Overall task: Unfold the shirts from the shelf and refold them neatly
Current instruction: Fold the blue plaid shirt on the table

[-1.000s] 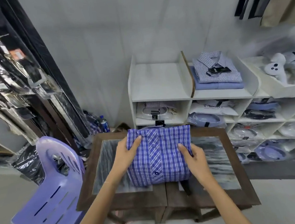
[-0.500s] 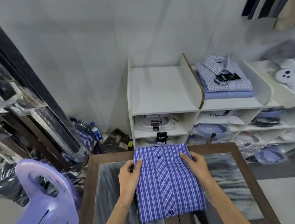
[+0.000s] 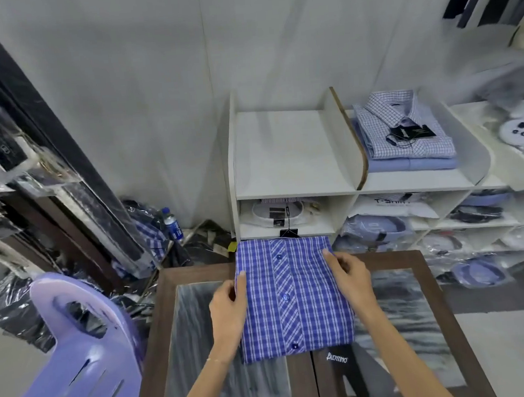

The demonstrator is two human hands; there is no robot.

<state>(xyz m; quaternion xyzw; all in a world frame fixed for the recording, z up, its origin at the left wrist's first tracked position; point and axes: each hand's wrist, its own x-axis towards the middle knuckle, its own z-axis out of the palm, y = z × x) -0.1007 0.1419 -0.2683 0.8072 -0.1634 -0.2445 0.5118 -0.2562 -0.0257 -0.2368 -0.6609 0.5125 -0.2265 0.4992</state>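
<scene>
Head view: both hands (image 3: 294,293) grip a rectangular checked cotton shirt (image 3: 295,300).

Bare table (image 3: 202,330) left and right of the folded shirt (image 3: 294,296). Blocked at left by a chair (image 3: 87,356). Open top shelf (image 3: 288,151) straight ahead.

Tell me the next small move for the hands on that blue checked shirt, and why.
Probably lift it toward the bare top-left compartment of the shelf. The shirt already looks folded into a neat rectangle, buttons up, on the table; the left hand and the right hand grip its two sides near the far end, which overhangs the table edge.
</scene>
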